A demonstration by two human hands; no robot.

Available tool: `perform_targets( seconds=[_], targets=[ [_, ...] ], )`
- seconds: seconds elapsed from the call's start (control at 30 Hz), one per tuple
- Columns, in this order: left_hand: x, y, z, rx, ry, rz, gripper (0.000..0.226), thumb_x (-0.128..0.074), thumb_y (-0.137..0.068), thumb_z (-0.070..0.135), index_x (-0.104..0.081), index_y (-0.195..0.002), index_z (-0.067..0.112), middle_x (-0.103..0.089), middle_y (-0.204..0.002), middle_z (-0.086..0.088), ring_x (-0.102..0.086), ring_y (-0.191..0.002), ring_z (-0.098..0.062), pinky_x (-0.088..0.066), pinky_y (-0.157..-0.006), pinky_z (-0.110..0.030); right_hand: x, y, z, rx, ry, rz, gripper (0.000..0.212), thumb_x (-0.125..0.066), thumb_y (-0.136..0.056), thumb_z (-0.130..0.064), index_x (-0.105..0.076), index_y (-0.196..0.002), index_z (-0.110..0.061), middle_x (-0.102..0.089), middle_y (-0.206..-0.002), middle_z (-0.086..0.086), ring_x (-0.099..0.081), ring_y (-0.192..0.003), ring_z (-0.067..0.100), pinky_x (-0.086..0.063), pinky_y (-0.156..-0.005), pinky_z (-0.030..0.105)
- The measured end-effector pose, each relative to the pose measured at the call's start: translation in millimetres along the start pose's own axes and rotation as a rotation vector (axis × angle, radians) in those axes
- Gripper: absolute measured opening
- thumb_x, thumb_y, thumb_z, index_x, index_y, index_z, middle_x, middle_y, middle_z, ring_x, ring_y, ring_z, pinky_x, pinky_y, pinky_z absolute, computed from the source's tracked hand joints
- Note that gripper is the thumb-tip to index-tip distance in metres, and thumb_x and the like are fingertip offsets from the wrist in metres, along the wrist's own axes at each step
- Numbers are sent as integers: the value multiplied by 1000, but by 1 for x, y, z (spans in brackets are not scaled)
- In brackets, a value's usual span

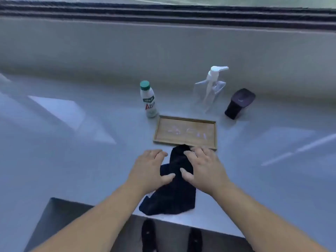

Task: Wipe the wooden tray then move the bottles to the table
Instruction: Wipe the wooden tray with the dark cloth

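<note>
A wooden tray [185,132] lies flat on the pale table [72,142], with pale wet streaks on its floor and nothing standing in it. A dark cloth [174,190] lies crumpled just in front of the tray, one end touching its near rim. My left hand [151,169] rests on the cloth's left side with fingers spread. My right hand [201,165] presses on the cloth's right side, fingers apart. A white bottle with a green cap [148,100] stands behind the tray's left corner. A clear spray bottle [211,88] stands behind the tray's right side.
A dark purple jar [239,103] stands tilted-looking to the right of the spray bottle. A window sill and dark frame [163,15] run along the back. The table's near edge [181,219] is close to my body, with my dark shoes [149,235] below it.
</note>
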State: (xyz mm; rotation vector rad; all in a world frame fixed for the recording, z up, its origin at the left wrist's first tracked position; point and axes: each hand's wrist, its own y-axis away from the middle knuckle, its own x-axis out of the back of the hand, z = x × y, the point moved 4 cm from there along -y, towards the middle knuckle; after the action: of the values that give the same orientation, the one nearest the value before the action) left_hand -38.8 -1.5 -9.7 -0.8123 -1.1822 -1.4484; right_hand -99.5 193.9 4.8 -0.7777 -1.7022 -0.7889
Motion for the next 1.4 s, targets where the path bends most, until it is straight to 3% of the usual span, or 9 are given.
perform_targets(
  seconds=[0.1,0.2,0.33,0.57,0.73,0.9,1.0,1.27,1.4],
  targets=[
    [-38,7,-5,-158,-83,-163,90,-54,-74,81,-47,-149,32,-42,-159,8,-28,-148,-18,-22,-121,-37,-34,14,-9,30,32,-98,64,-47,-88,-60,-61,-136,-21,-62,-133,2,-51,-130,29,-39,-111,45],
    [-65,12,-5,-270,-130,-225,74,-63,-82,69,-52,-145,30,-50,-150,4,-39,-139,-23,-32,-116,-39,-60,33,-14,5,33,-168,66,-43,-89,-61,-58,-140,-21,-61,-136,2,-49,-133,29,-39,-113,44],
    [-64,-1,3,-344,-132,-134,30,-54,-97,38,-63,-124,28,-65,-120,5,-54,-113,-22,-40,-93,-36,-76,47,-17,-45,26,-244,74,-41,-85,-66,-52,-145,-25,-57,-141,-1,-47,-133,26,-37,-114,40],
    [5,-16,37,-406,299,73,18,-57,-94,33,-66,-104,20,-71,-93,6,-60,-89,-20,-49,-78,-37,-41,48,-19,-334,-258,-121,102,-63,-73,-78,-30,-157,-32,-38,-156,-14,-31,-145,11,-33,-118,36],
    [63,-34,67,-456,481,181,14,-56,-94,38,-62,-96,25,-65,-88,14,-57,-86,-12,-49,-76,-34,14,29,-12,-479,-716,163,29,-63,-83,-39,-60,-111,-45,-67,-101,-22,-68,-92,8,-61,-73,43],
    [66,-64,52,-301,424,277,27,-59,-95,49,-66,-109,26,-67,-106,12,-57,-104,-11,-43,-85,-28,43,7,14,-578,-695,254,7,-58,-86,-50,-52,-86,-51,-65,-86,-16,-61,-75,-1,-42,-55,28],
    [46,-77,30,-147,323,227,53,-57,-91,61,-58,-133,29,-61,-132,10,-49,-122,-14,-41,-98,-33,52,-11,40,-606,-690,297,15,-60,-86,-50,-50,-84,-39,-62,-86,-10,-61,-73,8,-49,-57,37],
    [-1,-91,-34,220,86,178,92,-54,-87,78,-35,-159,24,-31,-168,-5,-33,-150,-29,-30,-119,-45,54,-68,97,-529,-498,425,24,-68,-87,-31,-56,-108,-30,-55,-106,-2,-56,-88,27,-45,-67,39],
    [-23,-125,-56,241,99,209,95,-50,-90,77,-32,-161,17,-29,-169,-9,-27,-153,-30,-21,-125,-45,11,-107,110,-533,-371,255,39,-68,-89,-25,-57,-127,-23,-55,-123,8,-56,-104,34,-48,-78,41]
  ],
)
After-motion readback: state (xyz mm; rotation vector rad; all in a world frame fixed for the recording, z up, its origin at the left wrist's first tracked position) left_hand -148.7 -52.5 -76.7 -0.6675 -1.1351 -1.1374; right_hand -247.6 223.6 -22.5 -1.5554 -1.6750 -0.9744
